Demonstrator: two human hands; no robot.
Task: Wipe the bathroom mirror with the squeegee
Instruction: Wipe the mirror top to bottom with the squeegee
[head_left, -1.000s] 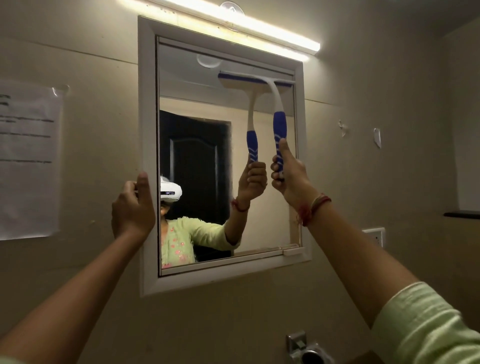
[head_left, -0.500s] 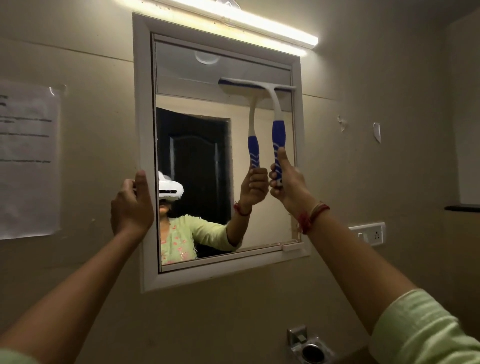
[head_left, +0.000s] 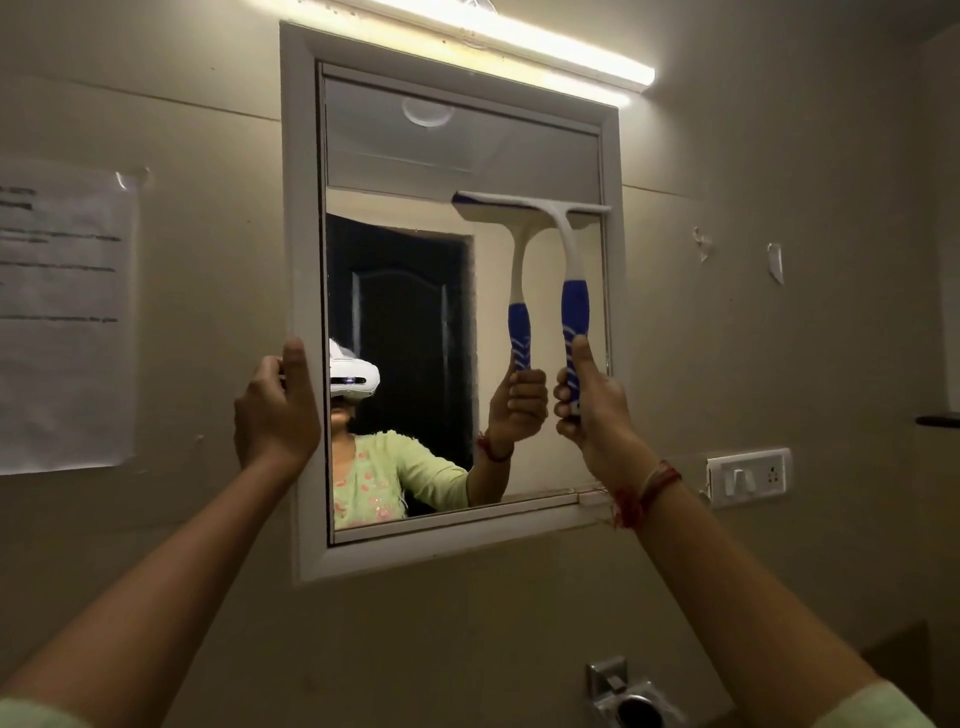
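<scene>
right fingers (head_left: 563, 397): curled round the blue grip, thumb up along it
right hand (head_left: 592, 415): holds squeegee (head_left: 574, 306) upright, handle down
squeegee blade: level on the glass, right side of mirror (head_left: 415, 156), right end at the frame
left fingers (head_left: 260, 382): curled at the frame's left edge, thumb on its front
left hand (head_left: 275, 415): grips mirror frame (head_left: 301, 208)
around: tube light (head_left: 519, 39) above, paper sheet (head_left: 62, 322) left, switch plate (head_left: 748, 475) right

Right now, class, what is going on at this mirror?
A person is wiping a wall mirror. Their right hand holds the squeegee by its blue handle, with the blade against the glass at the upper right. Their left hand grips the white frame at its left edge.
</scene>
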